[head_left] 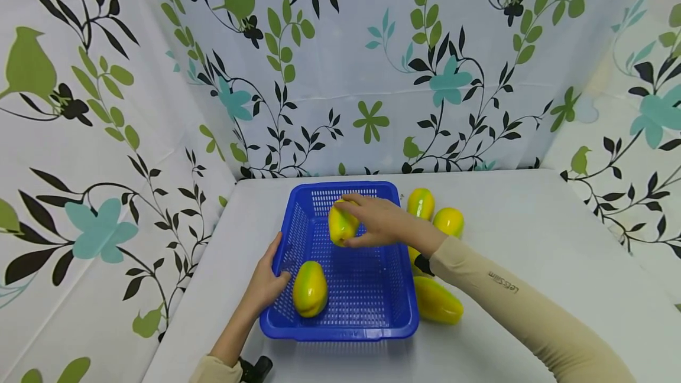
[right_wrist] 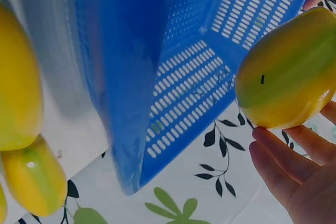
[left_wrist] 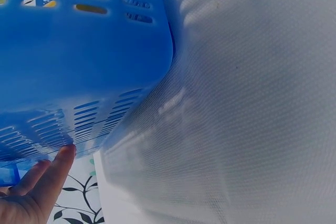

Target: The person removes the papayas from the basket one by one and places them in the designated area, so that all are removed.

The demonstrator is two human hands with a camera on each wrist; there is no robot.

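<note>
My right hand (head_left: 379, 219) holds a glossy yellow-green papaya (head_left: 342, 223) between thumb and fingers, over the far part of a blue plastic basket (head_left: 340, 333). In the right wrist view the fingers (right_wrist: 283, 153) of that hand lie against the held papaya (right_wrist: 289, 72). Another papaya (head_left: 310, 289) lies inside the basket, near its left side. My left hand (head_left: 266, 281) grips the basket's left rim, thumb on the inner side. Its fingers (left_wrist: 55, 174) touch the slotted outer wall (left_wrist: 89, 119) in the left wrist view.
Right of the basket, several more papayas lie on the white table (head_left: 521, 241), among them a long one (head_left: 437, 300) near the front and one (head_left: 421, 203) at the back. Patterned cloth (head_left: 330, 75) hangs behind the table and on both sides.
</note>
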